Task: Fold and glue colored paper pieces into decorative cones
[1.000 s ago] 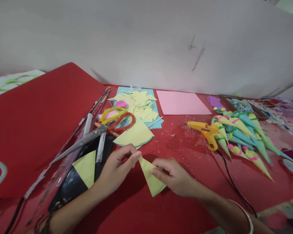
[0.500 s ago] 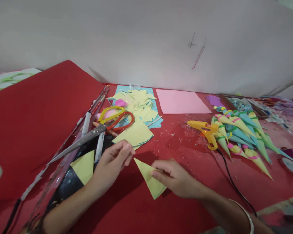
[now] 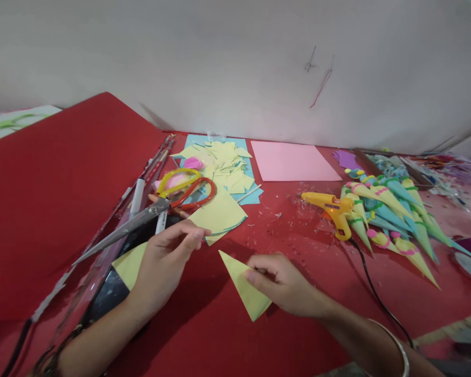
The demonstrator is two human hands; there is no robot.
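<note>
My right hand [image 3: 284, 285] pinches a pale yellow triangular piece of paper [image 3: 243, 288] between thumb and fingers, its point toward the upper left. My left hand [image 3: 167, 256] is closed, with thumb and bent fingers drawn together; whether anything small is between them I cannot make out. It hovers just in front of a stack of yellow fan-shaped paper pieces [image 3: 217, 214]. Under my left wrist another yellow paper piece [image 3: 129, 262] lies partly hidden. Behind that hand rest large scissors [image 3: 153, 209] with yellow and red handles.
A yellow glue gun [image 3: 332, 207] with a black cord lies at right, beside a pile of yellow and blue paper cones [image 3: 392, 209]. Yellow paper scraps [image 3: 225, 162] cover blue sheets at the back, next to a pink sheet [image 3: 294, 162]. White markers [image 3: 137, 196] lie at left.
My left hand has moved slightly left and down, away from the triangular piece's tip. My right hand keeps its pinch on that piece, nearly still.
</note>
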